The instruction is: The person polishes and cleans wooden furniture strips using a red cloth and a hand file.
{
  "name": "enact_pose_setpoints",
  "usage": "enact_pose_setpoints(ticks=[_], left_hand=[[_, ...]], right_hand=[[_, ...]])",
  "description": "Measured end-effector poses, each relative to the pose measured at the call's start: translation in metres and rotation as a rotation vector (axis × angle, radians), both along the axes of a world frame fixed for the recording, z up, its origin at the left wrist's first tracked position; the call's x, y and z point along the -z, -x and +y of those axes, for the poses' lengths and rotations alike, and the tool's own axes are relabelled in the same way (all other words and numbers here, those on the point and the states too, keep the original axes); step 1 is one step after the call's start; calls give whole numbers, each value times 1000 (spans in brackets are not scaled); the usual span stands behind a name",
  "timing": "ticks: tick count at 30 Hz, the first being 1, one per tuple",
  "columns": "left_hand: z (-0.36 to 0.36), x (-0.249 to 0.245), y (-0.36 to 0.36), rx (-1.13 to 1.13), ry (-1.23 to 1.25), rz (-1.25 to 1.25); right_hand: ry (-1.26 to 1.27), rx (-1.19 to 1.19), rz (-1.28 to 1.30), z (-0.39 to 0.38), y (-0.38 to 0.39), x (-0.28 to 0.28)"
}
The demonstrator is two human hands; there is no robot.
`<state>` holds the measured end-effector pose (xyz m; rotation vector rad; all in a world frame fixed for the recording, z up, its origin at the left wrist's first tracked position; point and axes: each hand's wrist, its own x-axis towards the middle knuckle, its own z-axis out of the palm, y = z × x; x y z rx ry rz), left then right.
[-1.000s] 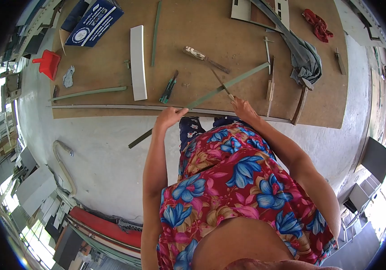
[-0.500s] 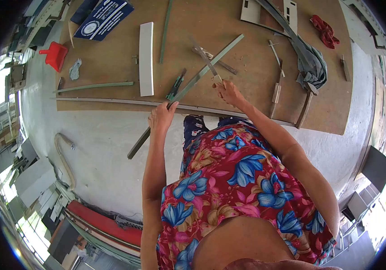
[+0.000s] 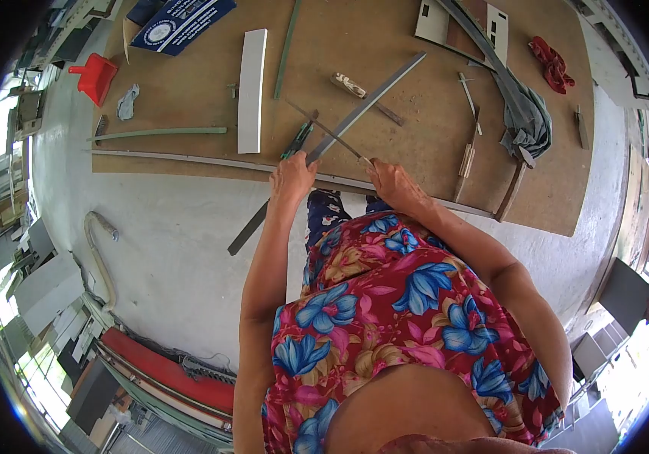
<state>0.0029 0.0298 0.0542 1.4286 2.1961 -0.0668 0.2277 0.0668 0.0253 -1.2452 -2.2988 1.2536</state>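
My left hand point(image 3: 292, 178) is closed around a long grey-green strip point(image 3: 366, 104) that slants over the table edge. Its dark lower end point(image 3: 249, 231) sticks out below my wrist. In my closed right hand point(image 3: 396, 184) is a slim flat file point(image 3: 333, 132), its handle mostly hidden by my fingers. The file's blade crosses the strip near the left hand, with its narrow edge showing. Just beyond the left hand lies a green-and-black tool point(image 3: 298, 139), partly covered by the strip. Behind the strip are a carved wooden piece point(image 3: 349, 85) and a short brown bar point(image 3: 390, 114).
A long thin rail point(image 3: 188, 159) runs along the front edge of the brown table point(image 3: 173, 98). A white board point(image 3: 252, 91), blue box point(image 3: 184, 26) and red dustpan point(image 3: 97, 78) lie leftward. A hammer point(image 3: 515, 181), wooden-handled tool point(image 3: 466, 160) and grey cloth point(image 3: 527, 130) lie rightward.
The file has moved down along the strip toward my left hand and turned more edge-on. Both hands have shifted right in view, the right one also lower. The strip's face now looks greyer.
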Motion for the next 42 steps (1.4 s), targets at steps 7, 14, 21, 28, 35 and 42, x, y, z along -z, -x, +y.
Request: enact_pose_setpoints(ticks=[7, 14, 21, 28, 35, 42], left_hand=[[-2, 3, -7, -23, -8, -18], [1, 5, -7, -28, 75, -21], [-3, 15, -4, -35, 40, -42], [0, 11, -2, -47, 88, -64], [-2, 12, 0, -37, 22, -38], [-6, 18, -1, -37, 20, -54]], right_hand=[[-93, -107, -44, 0, -2, -6], [-74, -99, -117, -4, -2, 10], [-245, -164, -70, -9, -6, 41], [22, -68, -127, -4, -3, 16], [-277, -408, -275, 4, 3, 45], [-43, -223, -190, 22, 47, 45]])
